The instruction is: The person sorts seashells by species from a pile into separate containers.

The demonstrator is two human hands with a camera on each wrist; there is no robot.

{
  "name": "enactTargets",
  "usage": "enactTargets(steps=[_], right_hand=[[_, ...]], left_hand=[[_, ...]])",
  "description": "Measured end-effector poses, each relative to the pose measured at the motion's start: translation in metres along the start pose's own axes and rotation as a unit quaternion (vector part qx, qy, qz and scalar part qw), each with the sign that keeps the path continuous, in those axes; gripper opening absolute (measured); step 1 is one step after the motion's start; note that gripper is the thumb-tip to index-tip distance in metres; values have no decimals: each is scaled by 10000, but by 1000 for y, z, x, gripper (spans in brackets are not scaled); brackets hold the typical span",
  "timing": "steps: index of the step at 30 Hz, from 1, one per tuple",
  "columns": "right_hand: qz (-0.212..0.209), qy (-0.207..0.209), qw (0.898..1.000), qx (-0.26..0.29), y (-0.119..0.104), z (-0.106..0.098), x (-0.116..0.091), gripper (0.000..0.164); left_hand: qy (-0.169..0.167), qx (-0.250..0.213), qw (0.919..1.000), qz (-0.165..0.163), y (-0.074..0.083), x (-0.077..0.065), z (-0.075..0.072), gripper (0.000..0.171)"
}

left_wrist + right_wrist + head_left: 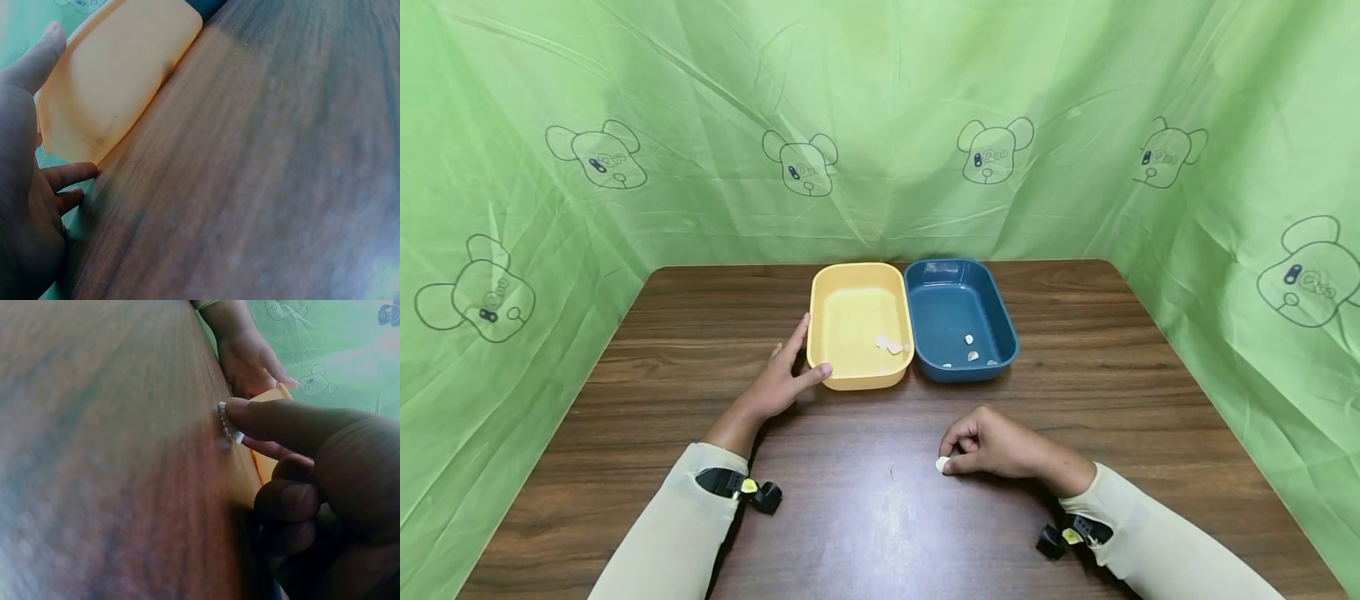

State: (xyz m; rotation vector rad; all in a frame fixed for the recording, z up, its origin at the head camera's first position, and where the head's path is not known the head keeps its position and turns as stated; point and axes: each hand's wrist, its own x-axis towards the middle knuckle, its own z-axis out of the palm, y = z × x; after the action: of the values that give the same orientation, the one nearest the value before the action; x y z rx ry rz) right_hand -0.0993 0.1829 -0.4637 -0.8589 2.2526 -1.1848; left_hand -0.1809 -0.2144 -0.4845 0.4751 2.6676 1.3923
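My right hand point(996, 443) is over the near part of the table, pinching a small white seashell point(942, 464) between thumb and fingertips. In the right wrist view, this seashell point(230, 423) shows a ridged, wavy edge. The left hand point(779, 379) touches the left side of a yellow tray point(861, 382), its fingers mostly straight and its thumb at the near-left corner. Inside that tray lie a few pale shell pieces point(893, 347), bunched toward the near right. A dark blue tray point(967, 372) stands close against its right side, with several small whitish pieces point(973, 356) in it.
The trays stand toward the back of a dark wood-grain table point(700, 333). Green curtains point(880, 225) with printed bear heads enclose the back and both sides. Each wrist carries a small black camera point(767, 497) on a strap.
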Motion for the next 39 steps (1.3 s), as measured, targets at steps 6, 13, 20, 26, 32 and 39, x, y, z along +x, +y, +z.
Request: enactTargets(steps=[6, 13, 20, 26, 32, 39], right_hand=[[38, 25, 9999, 114, 1, 1, 1, 7], [77, -14, 9981, 610, 4, -1, -2, 6], [144, -13, 9963, 851, 2, -3, -2, 8], [160, 56, 9962, 852, 1, -4, -2, 4], [126, 165, 9969, 755, 3, -5, -1, 4], [90, 388, 9957, 834, 0, -5, -1, 6]], left_hand=[[-5, 30, 10000, -19, -1, -1, -1, 102], [10, 87, 10000, -8, -1, 0, 1, 103], [19, 54, 10000, -66, 1, -1, -1, 103], [15, 13, 10000, -62, 0, 0, 0, 104], [68, -82, 9999, -4, -2, 0, 1, 106], [41, -93, 9999, -117, -3, 1, 1, 103]])
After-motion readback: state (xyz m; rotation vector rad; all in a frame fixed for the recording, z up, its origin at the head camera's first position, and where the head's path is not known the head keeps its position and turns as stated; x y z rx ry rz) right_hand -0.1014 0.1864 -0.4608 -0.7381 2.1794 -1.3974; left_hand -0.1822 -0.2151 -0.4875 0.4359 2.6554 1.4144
